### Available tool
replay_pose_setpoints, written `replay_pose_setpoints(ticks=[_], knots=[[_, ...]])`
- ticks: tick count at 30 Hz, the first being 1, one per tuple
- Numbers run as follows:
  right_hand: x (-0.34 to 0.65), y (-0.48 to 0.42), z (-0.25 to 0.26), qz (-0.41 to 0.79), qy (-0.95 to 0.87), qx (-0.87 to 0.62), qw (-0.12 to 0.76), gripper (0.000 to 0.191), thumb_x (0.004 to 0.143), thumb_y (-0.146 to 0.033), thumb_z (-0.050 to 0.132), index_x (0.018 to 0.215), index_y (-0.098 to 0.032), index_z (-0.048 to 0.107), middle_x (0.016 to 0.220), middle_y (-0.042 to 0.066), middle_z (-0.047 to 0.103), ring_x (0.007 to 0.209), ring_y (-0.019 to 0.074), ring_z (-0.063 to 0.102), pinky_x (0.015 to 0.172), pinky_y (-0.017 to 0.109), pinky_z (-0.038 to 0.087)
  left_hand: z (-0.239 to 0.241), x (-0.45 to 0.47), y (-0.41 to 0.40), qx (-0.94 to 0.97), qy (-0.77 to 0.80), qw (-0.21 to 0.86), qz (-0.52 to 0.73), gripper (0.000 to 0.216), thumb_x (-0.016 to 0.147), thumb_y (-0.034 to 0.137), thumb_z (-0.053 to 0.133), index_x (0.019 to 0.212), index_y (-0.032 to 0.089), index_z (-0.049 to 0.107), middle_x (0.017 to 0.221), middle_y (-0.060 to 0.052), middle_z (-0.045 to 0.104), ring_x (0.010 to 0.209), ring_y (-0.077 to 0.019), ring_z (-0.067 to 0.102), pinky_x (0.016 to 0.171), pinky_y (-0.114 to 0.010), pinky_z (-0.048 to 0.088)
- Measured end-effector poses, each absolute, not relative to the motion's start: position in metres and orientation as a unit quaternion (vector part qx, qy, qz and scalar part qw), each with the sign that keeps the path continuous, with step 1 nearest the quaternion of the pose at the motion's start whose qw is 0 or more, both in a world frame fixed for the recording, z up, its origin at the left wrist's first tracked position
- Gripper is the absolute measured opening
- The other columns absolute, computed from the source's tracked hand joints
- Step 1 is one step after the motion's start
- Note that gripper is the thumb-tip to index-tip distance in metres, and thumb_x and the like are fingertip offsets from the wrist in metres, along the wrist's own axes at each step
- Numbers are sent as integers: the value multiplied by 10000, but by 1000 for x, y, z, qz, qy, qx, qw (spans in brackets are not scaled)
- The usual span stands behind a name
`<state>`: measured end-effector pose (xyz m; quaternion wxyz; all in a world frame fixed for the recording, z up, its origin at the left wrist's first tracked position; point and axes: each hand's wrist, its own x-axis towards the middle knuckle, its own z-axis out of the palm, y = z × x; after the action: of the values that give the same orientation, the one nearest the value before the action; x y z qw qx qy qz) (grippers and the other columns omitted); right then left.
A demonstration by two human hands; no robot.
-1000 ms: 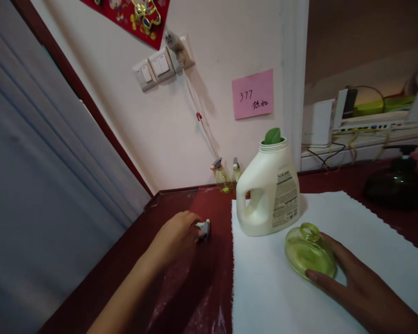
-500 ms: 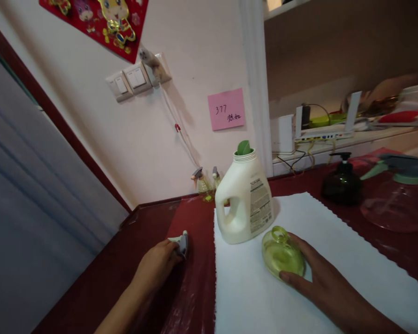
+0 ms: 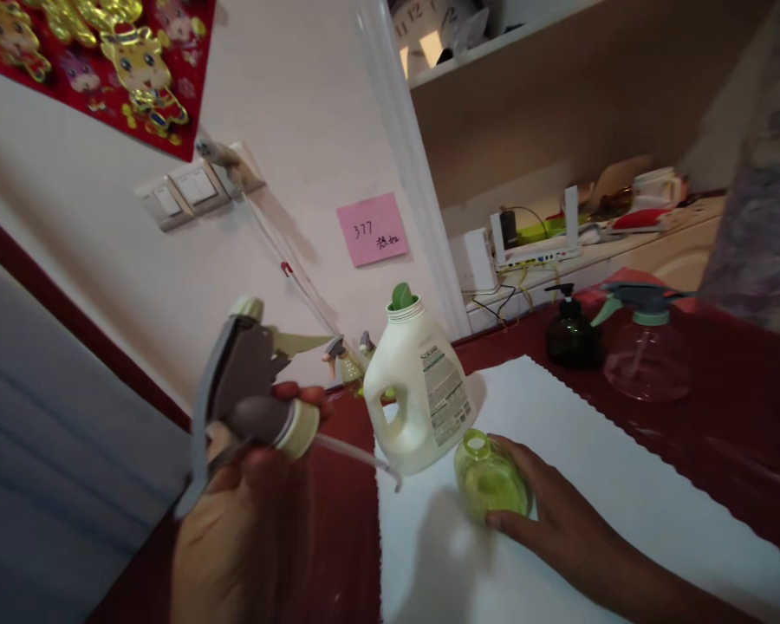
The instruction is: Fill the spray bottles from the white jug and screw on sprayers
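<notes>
My left hand (image 3: pixel 234 485) is raised and closed around a grey spray trigger head (image 3: pixel 243 381). From its pale collar a thin clear dip tube (image 3: pixel 360 459) points right and down. My right hand (image 3: pixel 526 485) grips a small yellow-green clear bottle (image 3: pixel 490 481) at its right side. The bottle stands on the white cloth (image 3: pixel 559 451) with its mouth uncovered. Just behind it stands a large white jug (image 3: pixel 406 416) with a handle and a green spout in its neck. The dip tube's end is apart from the bottle, to its left.
Small spray bottles (image 3: pixel 347 360) stand behind the jug by the wall. On the right are a dark pump bottle (image 3: pixel 572 338) and a clear pinkish spray bottle (image 3: pixel 646 360). A white router (image 3: pixel 536 247) with cables sits on the ledge behind them.
My left hand has lifted the spray trigger head off the red table, bringing its dip tube into sight. My right hand still holds the bottle on the cloth. The view has swung right.
</notes>
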<state>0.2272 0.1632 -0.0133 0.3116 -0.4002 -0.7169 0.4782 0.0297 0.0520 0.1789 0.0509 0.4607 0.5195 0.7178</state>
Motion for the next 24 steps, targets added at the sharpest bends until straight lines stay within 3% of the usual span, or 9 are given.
replay_pose_setpoints(ticks=[4,8,11,16,24], knots=[[226,162,-7,474,-711,-414,313,845,746,-412,644,1521,-189,394,1580,145,480,1451,353,422,1209,540,331,171,58,96,460,434,141,762,463,657,624,875,1000,327,784,1074,6,787,1059,-215,717,970,-324,596],[226,163,-1,468,-714,-411,319,826,730,-381,663,1506,-202,442,1560,141,516,1423,377,454,1177,554,363,147,65,126,467,446,198,738,384,833,551,773,1139,319,744,1100,-18,784,1098,-218,713,993,-359,563],[226,163,3,462,-719,-402,329,790,725,-345,673,1479,-206,485,1535,145,545,1396,384,487,1153,554,391,131,64,137,457,452,220,734,346,842,517,775,1135,336,738,1168,-6,765,1156,-216,694,989,-333,550],[228,165,2,457,-721,-397,336,770,726,-333,694,1466,-232,506,1531,126,556,1416,393,471,1163,556,382,127,67,141,452,462,209,734,275,879,487,740,1106,331,738,1188,-5,755,1115,-213,697,995,-359,536],[227,165,3,459,-718,-410,326,808,718,-326,711,1483,-207,482,1538,140,550,1413,393,473,1172,566,372,145,73,139,473,386,160,775,268,852,493,780,1051,315,767,1125,10,769,935,-143,694,883,-260,530]])
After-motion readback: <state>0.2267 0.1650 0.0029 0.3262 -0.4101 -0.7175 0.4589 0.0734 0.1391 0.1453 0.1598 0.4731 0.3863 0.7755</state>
